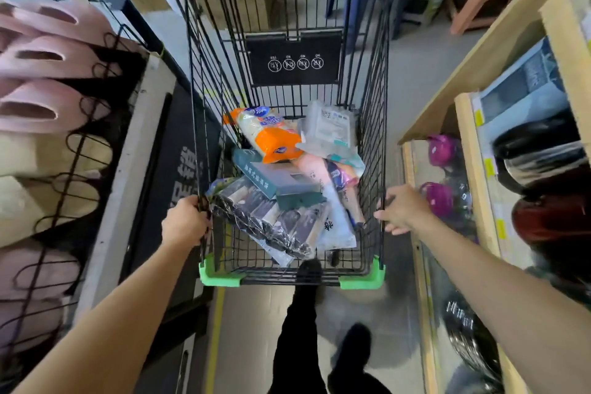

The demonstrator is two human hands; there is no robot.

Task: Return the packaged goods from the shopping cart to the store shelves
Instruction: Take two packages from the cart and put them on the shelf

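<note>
Left hand (185, 221): fingers curled round the near left corner of the shopping cart (289, 25), gripping the wire rim. Right hand (402, 210): at the near right corner, fingers extended and loosely spread; contact with the rim cannot be confirmed owing to blur.

Packaged goods lie heaped in the cart basket, between the two hands and toward 12 o'clock. Nearest the left hand — a dark plastic-wrapped pack (265, 224). On top of it, a grey-and-teal box (281, 182) with printed characters. At 12 o'clock from the box, an orange-and-white packet (271, 134); at 1 o'clock, a clear flat pouch (332, 125). A pink packet (315, 169) sits just beside the box on its right.

At 9 o'clock, a wire rack (73, 157) holding pink slippers (41, 57). At 3 o'clock, wooden store shelves (476, 144) with purple items (443, 145) on a lower level. At 6 o'clock, the person's dark trousers and shoes, and green corner bumpers (363, 280) on the cart
</note>
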